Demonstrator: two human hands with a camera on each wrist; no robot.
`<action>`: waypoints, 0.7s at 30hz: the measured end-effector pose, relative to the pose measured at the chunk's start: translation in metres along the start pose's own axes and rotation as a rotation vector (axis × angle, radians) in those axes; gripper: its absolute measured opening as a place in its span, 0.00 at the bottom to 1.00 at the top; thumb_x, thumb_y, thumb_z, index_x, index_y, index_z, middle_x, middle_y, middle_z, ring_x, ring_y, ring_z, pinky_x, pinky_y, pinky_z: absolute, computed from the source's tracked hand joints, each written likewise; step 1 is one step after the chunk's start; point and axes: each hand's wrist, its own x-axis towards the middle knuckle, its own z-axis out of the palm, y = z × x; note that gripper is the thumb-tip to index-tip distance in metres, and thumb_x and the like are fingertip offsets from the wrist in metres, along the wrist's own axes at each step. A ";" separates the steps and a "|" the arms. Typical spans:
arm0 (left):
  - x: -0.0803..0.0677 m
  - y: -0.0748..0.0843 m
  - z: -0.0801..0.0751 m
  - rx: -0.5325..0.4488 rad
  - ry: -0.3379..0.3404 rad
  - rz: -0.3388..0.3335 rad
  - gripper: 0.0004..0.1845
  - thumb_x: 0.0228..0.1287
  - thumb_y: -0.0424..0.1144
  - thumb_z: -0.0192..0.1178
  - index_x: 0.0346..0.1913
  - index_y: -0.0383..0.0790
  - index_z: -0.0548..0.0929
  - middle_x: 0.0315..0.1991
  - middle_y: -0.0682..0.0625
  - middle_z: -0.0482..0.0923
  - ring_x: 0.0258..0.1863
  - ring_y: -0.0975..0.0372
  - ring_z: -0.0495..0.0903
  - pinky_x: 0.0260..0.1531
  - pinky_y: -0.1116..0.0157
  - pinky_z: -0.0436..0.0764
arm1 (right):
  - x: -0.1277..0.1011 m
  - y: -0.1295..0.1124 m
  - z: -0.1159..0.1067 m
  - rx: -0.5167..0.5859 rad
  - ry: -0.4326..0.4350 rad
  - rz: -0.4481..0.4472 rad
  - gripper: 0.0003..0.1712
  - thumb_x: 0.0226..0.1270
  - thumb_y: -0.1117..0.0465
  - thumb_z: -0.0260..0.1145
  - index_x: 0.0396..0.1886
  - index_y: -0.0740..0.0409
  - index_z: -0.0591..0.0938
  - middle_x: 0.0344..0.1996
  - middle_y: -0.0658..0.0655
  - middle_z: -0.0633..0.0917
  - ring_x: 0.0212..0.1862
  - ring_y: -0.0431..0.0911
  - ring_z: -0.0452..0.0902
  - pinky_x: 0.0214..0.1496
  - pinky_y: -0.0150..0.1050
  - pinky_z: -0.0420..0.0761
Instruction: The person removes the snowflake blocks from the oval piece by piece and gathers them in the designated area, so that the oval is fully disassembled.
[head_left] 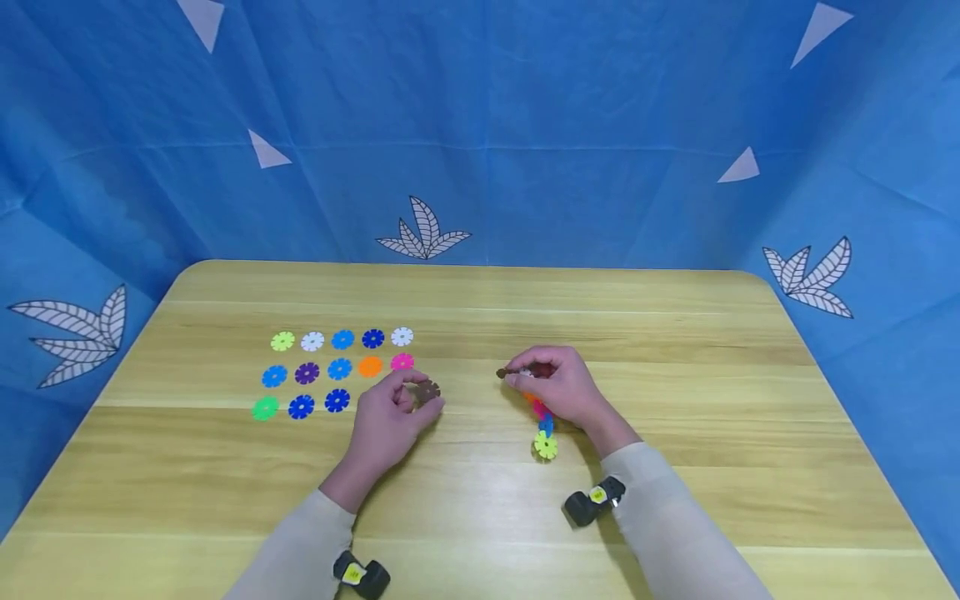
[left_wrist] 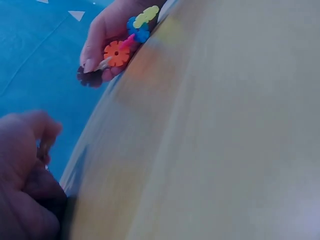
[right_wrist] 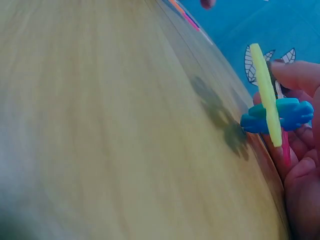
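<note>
My left hand (head_left: 393, 417) pinches a brown flower-shaped disc (head_left: 428, 391) between thumb and fingers, just right of the rows of discs. My right hand (head_left: 551, 385) grips a chain of joined discs (head_left: 543, 421): a brown disc (head_left: 504, 372) at its fingertips, then orange, pink, blue and a yellow-green disc (head_left: 545, 446) at the low end near the table. The left wrist view shows the same chain (left_wrist: 122, 42) in the right hand (left_wrist: 102, 35). In the right wrist view, the yellow-green disc (right_wrist: 265, 92) crosses a blue disc (right_wrist: 285, 115).
Several loose flower discs (head_left: 333, 371) lie in three rows on the wooden table (head_left: 675, 400), left of centre: green, white, blue, purple, orange, pink. Blue leaf-print cloth (head_left: 480, 125) walls the table's back and sides. Wrist cameras (head_left: 592, 500) sit on both sleeves.
</note>
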 end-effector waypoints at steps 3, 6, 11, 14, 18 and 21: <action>-0.004 -0.003 -0.009 0.061 0.053 -0.016 0.18 0.50 0.42 0.71 0.44 0.44 0.81 0.15 0.51 0.65 0.15 0.61 0.62 0.18 0.65 0.65 | -0.001 -0.005 -0.001 -0.004 -0.010 0.025 0.13 0.49 0.71 0.73 0.38 0.68 0.84 0.37 0.60 0.84 0.30 0.50 0.77 0.30 0.36 0.78; -0.006 -0.007 -0.018 0.104 0.073 -0.040 0.18 0.51 0.42 0.71 0.45 0.42 0.81 0.15 0.51 0.66 0.14 0.60 0.62 0.16 0.66 0.64 | -0.001 -0.002 -0.001 0.002 -0.011 0.039 0.17 0.46 0.74 0.74 0.40 0.67 0.84 0.40 0.61 0.83 0.33 0.52 0.79 0.33 0.37 0.80; -0.007 -0.010 -0.029 0.136 0.073 -0.091 0.19 0.52 0.43 0.71 0.45 0.41 0.81 0.16 0.50 0.68 0.15 0.60 0.64 0.16 0.66 0.64 | 0.003 0.021 -0.002 0.040 -0.006 0.008 0.18 0.45 0.74 0.75 0.39 0.60 0.86 0.42 0.57 0.82 0.37 0.50 0.80 0.37 0.38 0.80; -0.009 -0.011 -0.035 0.161 0.077 -0.108 0.19 0.52 0.45 0.71 0.45 0.41 0.81 0.17 0.50 0.68 0.14 0.60 0.64 0.15 0.66 0.64 | 0.004 0.026 -0.002 0.053 -0.013 -0.002 0.18 0.46 0.73 0.74 0.39 0.58 0.87 0.41 0.56 0.82 0.38 0.50 0.80 0.37 0.38 0.80; -0.010 -0.013 -0.042 0.197 0.098 -0.124 0.19 0.52 0.46 0.70 0.46 0.41 0.81 0.17 0.50 0.69 0.14 0.60 0.65 0.13 0.67 0.64 | 0.004 0.024 -0.002 0.037 -0.012 0.008 0.19 0.46 0.73 0.75 0.41 0.57 0.87 0.41 0.55 0.83 0.34 0.50 0.79 0.33 0.37 0.80; -0.010 -0.016 -0.046 0.222 0.116 -0.126 0.19 0.52 0.45 0.70 0.46 0.41 0.82 0.17 0.50 0.69 0.15 0.60 0.66 0.13 0.67 0.64 | 0.002 0.015 -0.002 0.019 -0.014 0.004 0.19 0.47 0.73 0.74 0.43 0.60 0.86 0.42 0.56 0.84 0.32 0.52 0.77 0.30 0.37 0.78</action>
